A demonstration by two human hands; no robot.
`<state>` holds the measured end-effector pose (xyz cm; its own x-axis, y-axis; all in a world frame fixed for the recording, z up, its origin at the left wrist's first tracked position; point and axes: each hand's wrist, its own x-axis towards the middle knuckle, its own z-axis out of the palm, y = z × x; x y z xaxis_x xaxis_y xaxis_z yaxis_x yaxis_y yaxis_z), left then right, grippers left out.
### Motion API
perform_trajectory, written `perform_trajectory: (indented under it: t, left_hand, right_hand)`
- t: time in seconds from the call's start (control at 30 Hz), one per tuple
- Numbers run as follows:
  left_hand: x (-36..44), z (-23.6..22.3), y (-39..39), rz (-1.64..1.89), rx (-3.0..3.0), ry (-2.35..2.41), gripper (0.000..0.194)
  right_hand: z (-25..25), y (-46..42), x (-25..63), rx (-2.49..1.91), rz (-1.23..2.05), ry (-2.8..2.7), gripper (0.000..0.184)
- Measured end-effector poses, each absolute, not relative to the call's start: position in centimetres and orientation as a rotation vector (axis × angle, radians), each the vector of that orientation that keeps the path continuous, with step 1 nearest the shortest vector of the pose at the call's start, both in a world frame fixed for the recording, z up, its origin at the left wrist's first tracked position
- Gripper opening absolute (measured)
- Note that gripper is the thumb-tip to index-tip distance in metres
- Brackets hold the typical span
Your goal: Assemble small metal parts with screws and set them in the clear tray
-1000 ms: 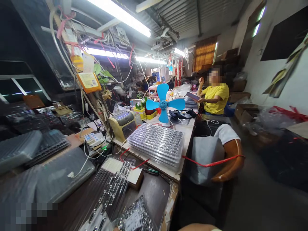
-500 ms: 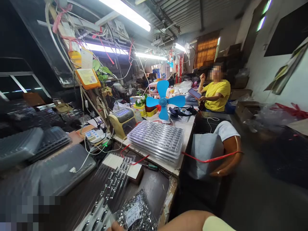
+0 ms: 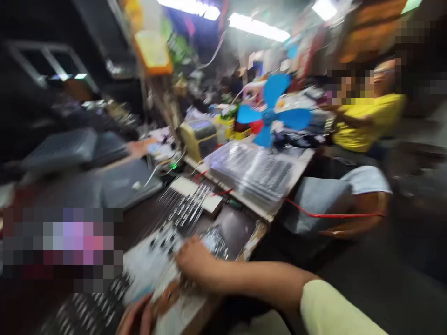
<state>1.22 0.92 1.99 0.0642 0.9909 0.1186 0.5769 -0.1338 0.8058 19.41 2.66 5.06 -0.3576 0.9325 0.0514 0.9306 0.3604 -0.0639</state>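
Since the earlier frame, my right hand [image 3: 194, 260] has come up from the bottom edge and my left hand [image 3: 137, 317] has appeared. On the table [image 3: 238, 222], the long tray [image 3: 188, 204] slants away rightward between the hands and the stacked trays [image 3: 249, 170], labels unreadable. My right fingers curl beside the bag [image 3: 215, 241], my left bend loosely; blur hides any grip.

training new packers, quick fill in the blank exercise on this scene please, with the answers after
The four-bladed plastic fan behind the stacked clear plastic trays is ____.
The background person's short-sleeved top is ____.
The thin cord reaching the curved brown chair is ____.
The bare hand nearer the bag of shiny metal parts is the wearer's ____.
Missing: blue; yellow; red; right
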Motion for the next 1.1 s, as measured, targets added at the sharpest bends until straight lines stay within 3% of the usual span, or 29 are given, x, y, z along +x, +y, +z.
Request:
perform_trajectory:
  t: [0.17, 0.8, 1.1]
  left_hand:
    - [-1.2, -0.3, 0.1, 0.99, 1.679, 1.557, 0.028]
    - [-0.9, 0.2, 0.3, 1.04, 1.604, 1.433, 0.022]
    - [-1.2, 0.5, 0.7, 0.96, 1.445, 1.414, 0.027]
  right_hand:
    - [4.5, 3.1, 22.0, -1.644, 0.169, -2.579, 0.012]
    - [1.9, 1.5, 19.2, -1.372, -0.023, -2.538, 0.009]
    - [1.3, 1.3, 20.0, -1.326, 0.203, -2.281, 0.012]
